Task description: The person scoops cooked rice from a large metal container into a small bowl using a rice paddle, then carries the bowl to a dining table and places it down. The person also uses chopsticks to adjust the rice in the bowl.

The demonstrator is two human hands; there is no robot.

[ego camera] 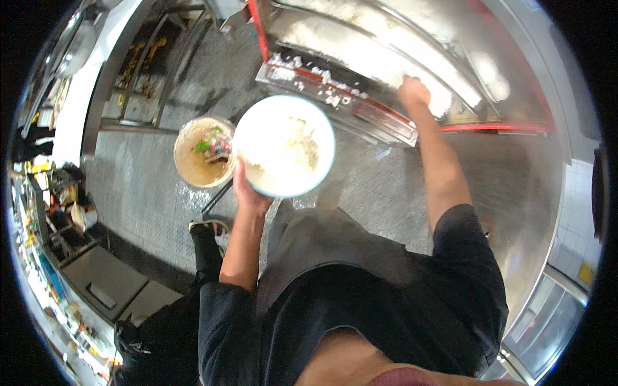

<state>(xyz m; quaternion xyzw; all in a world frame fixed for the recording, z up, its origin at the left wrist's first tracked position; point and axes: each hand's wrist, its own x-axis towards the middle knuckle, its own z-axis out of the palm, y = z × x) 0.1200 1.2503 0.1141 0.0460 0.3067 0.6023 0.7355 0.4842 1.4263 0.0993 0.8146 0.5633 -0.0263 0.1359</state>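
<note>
My left hand (250, 190) holds a large white bowl (263, 113) with a pale blue rim, thumb on its near left edge. White, rice-like food (299, 149) lies inside, partly washed out by glare. On the right, my right arm stretches into an open steel steamer cabinet (512, 67) with red edging. There my right hand (415, 91) is curled over a tray of white, rice-like grains (347, 46). Its fingers are too small and bright to show whether they grip anything. Loose white clumps (328, 79) are scattered along the cabinet's front ledge (357, 108).
Left of the bowl, a round waste bin (181, 152) with food scraps stands on the wet grey floor (140, 169). A co-worker in black clothing (159, 333) stands close at my left, one shoe (208, 226) near the bin. Steel counter cabinets (104, 275) line the far left.
</note>
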